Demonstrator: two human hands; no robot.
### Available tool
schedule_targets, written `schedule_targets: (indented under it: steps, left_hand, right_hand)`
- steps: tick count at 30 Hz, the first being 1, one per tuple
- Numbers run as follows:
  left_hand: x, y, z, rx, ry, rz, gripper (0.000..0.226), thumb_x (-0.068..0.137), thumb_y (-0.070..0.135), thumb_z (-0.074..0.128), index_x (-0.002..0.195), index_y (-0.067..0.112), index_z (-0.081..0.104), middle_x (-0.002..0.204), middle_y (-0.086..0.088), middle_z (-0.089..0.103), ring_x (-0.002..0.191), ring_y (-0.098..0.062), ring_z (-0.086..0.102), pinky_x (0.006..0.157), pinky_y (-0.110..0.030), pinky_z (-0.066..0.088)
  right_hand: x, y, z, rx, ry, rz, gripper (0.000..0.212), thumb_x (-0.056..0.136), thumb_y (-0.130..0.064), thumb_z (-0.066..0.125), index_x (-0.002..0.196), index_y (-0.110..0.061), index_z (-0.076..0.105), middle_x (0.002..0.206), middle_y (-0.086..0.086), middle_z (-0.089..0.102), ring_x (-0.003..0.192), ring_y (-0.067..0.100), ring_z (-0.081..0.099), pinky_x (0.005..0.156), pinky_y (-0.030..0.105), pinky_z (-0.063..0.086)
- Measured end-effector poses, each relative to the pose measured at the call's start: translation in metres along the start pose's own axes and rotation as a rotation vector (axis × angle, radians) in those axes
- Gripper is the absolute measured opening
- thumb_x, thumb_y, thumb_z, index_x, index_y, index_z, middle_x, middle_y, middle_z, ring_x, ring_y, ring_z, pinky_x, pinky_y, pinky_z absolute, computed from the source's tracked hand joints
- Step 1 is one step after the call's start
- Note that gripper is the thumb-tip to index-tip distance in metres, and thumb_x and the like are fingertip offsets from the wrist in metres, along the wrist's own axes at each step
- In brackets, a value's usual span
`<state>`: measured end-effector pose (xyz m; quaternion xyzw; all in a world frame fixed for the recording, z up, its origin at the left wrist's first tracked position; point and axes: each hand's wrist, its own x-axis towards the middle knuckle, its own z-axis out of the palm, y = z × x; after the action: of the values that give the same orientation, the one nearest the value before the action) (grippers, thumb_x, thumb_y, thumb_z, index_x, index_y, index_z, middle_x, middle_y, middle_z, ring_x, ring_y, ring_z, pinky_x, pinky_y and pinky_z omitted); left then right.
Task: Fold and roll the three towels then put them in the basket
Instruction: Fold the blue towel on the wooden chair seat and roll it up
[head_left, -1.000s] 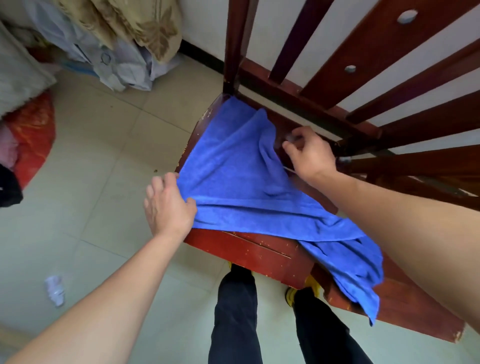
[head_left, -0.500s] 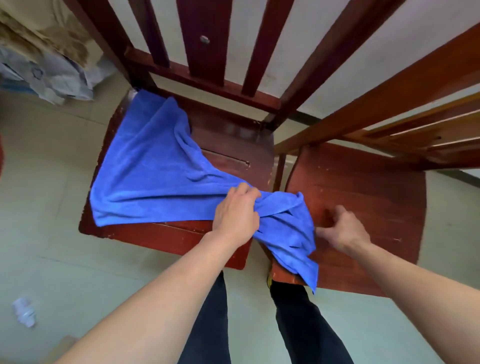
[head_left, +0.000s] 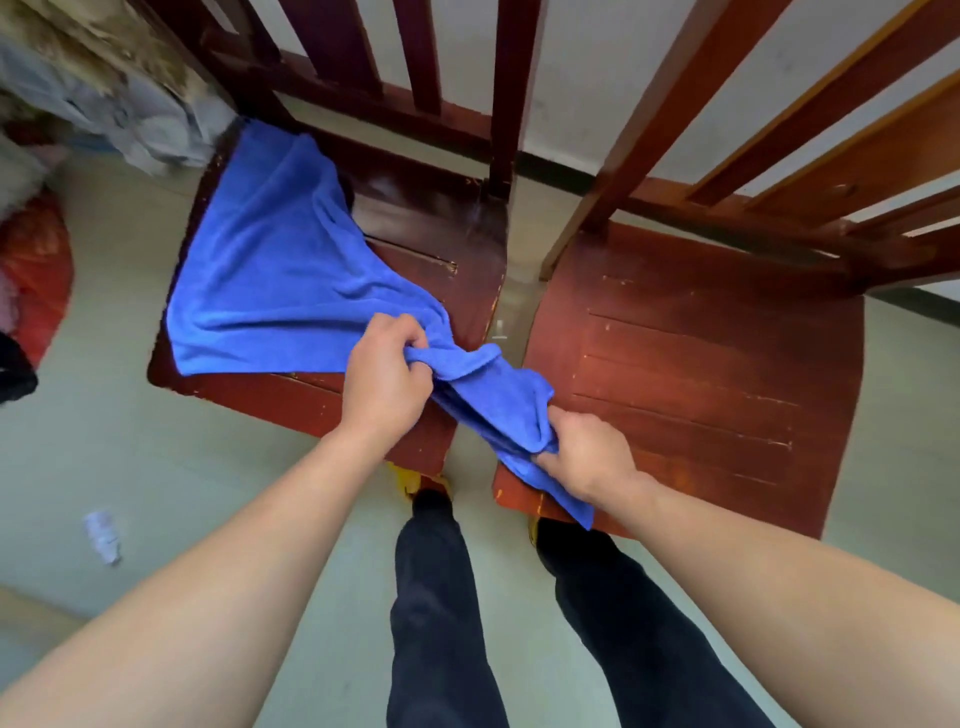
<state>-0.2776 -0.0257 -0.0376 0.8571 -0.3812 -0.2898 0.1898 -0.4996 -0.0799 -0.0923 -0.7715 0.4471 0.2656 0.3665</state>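
1. So the soft blue terry towel (head_left: 280, 270) is mostly spread over the seat of the left dark-red wooden chair (head_left: 426, 228), with one end trailing off that chair's front right corner.
2. Left grip (head_left: 384, 384), fingers curled tight, has the towel bunched up at that chair's front edge.
3. Right grip (head_left: 587, 457) pinches the trailing end just right of that chair, over the second red wooden chair (head_left: 701, 374).

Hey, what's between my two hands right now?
In the head view, a bunched stretch of the blue towel runs from the left hand to the right hand; both grip it.
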Motion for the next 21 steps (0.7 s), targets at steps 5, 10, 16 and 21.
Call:
schedule_targets:
  steps: [5, 10, 16, 21]
  left_hand:
    - [-0.036, -0.009, -0.014, 0.057, 0.060, 0.017, 0.018, 0.072, -0.008, 0.054, 0.080, 0.008, 0.056, 0.093, -0.008, 0.050, 0.077, -0.031, 0.052, 0.066, -0.045, 0.047]
    - [-0.064, 0.007, 0.014, 0.124, -0.087, 0.127, 0.017, 0.073, -0.004, 0.054, 0.082, 0.011, 0.053, 0.090, -0.004, 0.048, 0.085, -0.030, 0.052, 0.058, -0.041, 0.044]
    - [-0.072, 0.013, 0.065, 0.448, -0.490, 0.038, 0.022, 0.088, 0.013, 0.050, 0.108, 0.017, 0.058, 0.114, -0.004, 0.045, 0.106, -0.027, 0.047, 0.074, -0.036, 0.040]
    - [-0.063, 0.010, 0.077, 0.396, -0.471, -0.030, 0.024, 0.091, 0.019, 0.048, 0.113, 0.017, 0.058, 0.113, -0.005, 0.048, 0.105, -0.026, 0.050, 0.073, -0.035, 0.041]
  right_hand:
    - [-0.006, 0.005, -0.031, 0.131, 0.373, 0.084, 0.020, 0.081, -0.020, 0.059, 0.099, -0.019, 0.050, 0.103, 0.008, 0.057, 0.091, 0.037, 0.059, 0.064, 0.037, 0.035]
    - [-0.014, 0.039, -0.089, -0.068, 0.637, -0.013, 0.028, 0.071, -0.008, 0.062, 0.096, -0.015, 0.049, 0.097, 0.009, 0.048, 0.083, 0.038, 0.055, 0.055, 0.034, 0.032]
    - [-0.026, 0.079, -0.086, -0.288, 0.109, 0.072, 0.026, 0.082, -0.013, 0.056, 0.106, -0.022, 0.063, 0.111, 0.007, 0.054, 0.110, 0.032, 0.051, 0.081, 0.041, 0.048]
    - [-0.002, 0.069, -0.089, 0.062, 0.515, 0.118, 0.031, 0.082, -0.025, 0.063, 0.112, -0.021, 0.061, 0.113, 0.007, 0.058, 0.107, 0.032, 0.056, 0.080, 0.041, 0.048]
